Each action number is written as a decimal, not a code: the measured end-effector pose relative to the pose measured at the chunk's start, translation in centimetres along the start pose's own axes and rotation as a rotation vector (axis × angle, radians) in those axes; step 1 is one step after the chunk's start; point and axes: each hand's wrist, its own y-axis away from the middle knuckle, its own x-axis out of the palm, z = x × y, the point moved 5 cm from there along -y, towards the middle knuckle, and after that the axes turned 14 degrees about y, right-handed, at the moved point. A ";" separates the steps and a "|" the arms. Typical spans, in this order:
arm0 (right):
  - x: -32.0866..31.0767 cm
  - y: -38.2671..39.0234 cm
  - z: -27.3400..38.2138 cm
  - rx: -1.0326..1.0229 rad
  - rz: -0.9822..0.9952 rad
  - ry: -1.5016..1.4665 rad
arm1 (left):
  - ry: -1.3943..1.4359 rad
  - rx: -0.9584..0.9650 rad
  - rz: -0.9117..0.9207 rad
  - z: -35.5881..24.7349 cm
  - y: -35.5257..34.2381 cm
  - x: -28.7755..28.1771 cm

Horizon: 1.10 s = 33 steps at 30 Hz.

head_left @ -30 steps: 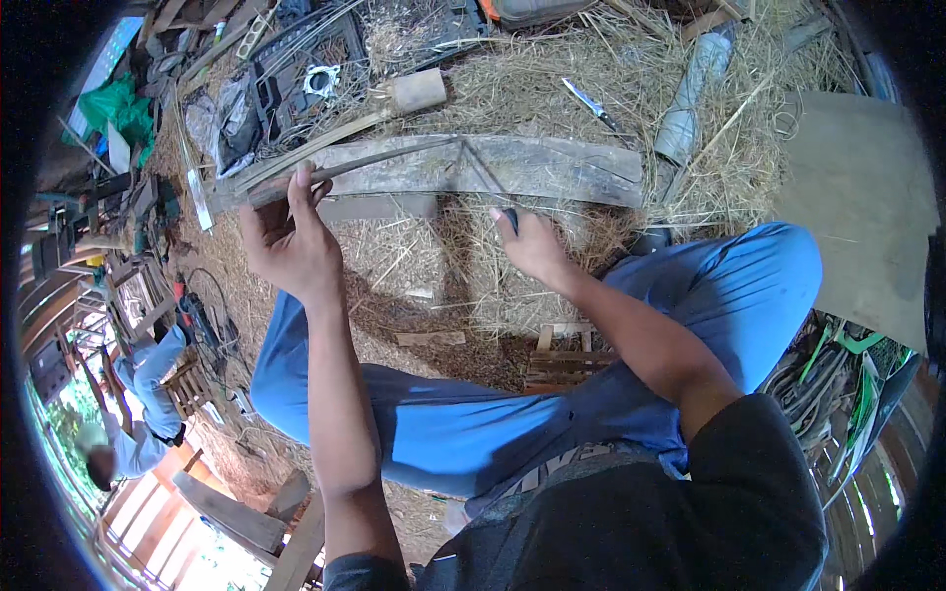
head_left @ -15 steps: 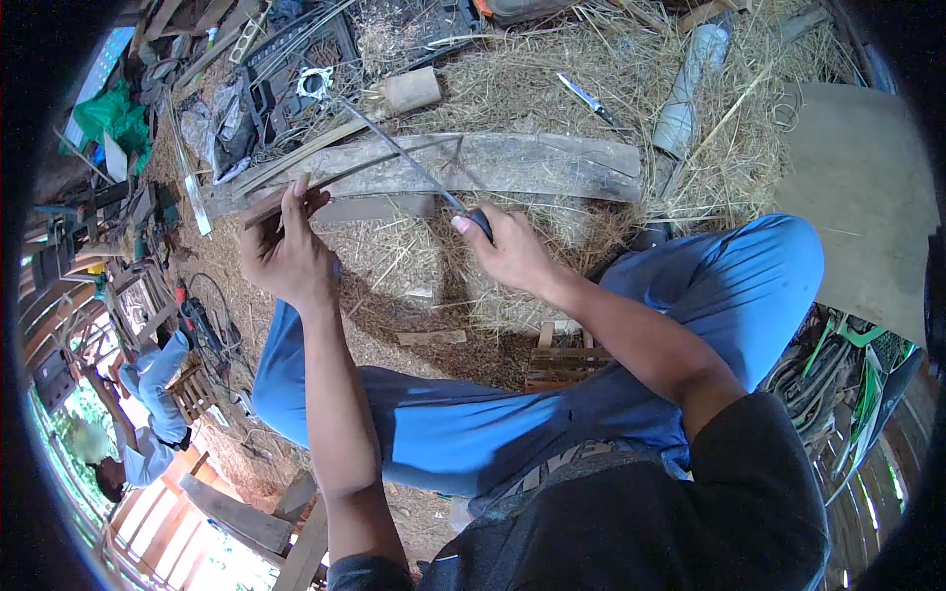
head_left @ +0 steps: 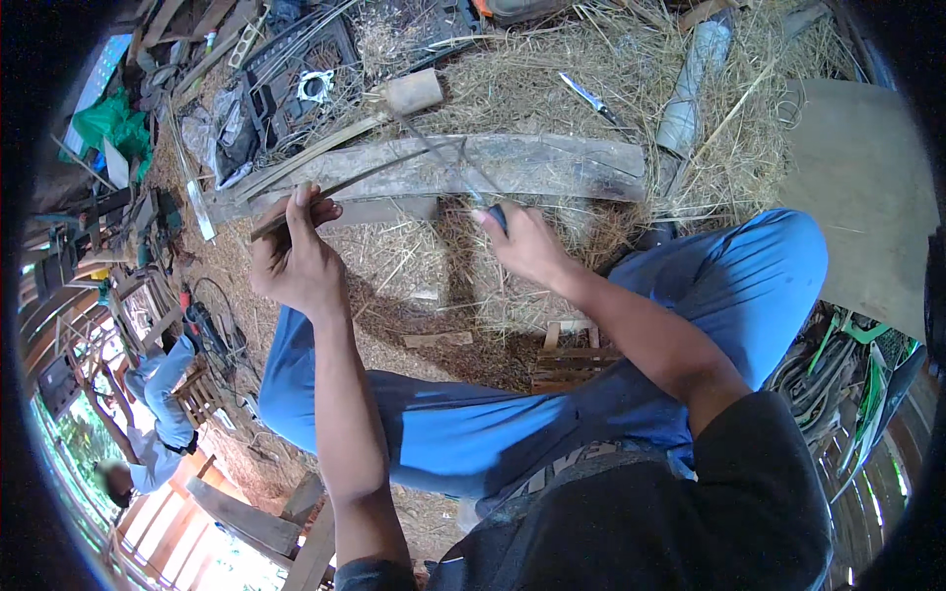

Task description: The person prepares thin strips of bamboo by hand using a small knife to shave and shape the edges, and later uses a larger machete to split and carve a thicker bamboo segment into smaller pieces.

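My left hand [head_left: 307,258] is closed on a thin dark wooden strip [head_left: 379,169], pinched between thumb and fingers. The strip slants up to the right, over a long weathered board [head_left: 552,165] on the ground. Around the black handle of a long slim tool [head_left: 500,216] my right hand [head_left: 532,246] is closed. Its narrow grey blade is smeared by motion and points up and left, crossing near the strip's far end. Whether it is a knife or a file I cannot tell, nor whether blade and strip touch.
Beyond the board a knife [head_left: 591,98] lies on straw, near a grey cylinder [head_left: 695,89]. A wooden block [head_left: 414,92], a metal ring-shaped part [head_left: 315,87] and a black crate [head_left: 296,64] lie far left. A flat sheet [head_left: 857,187] is at right. Another person [head_left: 163,394] sits at left.
My right hand has shifted slightly right and down with the slim tool, whose blade has swung more upright. The wooden strip and my left hand have moved a little.
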 end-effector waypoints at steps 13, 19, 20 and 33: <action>0.7 1.2 1.9 -0.068 -0.001 -0.063 | -0.062 -0.031 -0.090 -0.1 -0.1 0.2; 1.1 0.5 0.3 -0.187 -0.123 0.011 | -0.008 -0.032 -0.118 0.3 -0.4 0.1; 0.9 0.6 1.2 -0.192 -0.124 0.010 | -0.009 -0.027 -0.119 0.2 -0.7 -0.3; 0.5 1.0 1.0 -0.011 -0.035 0.019 | -0.007 -0.037 -0.090 -0.3 0.4 0.7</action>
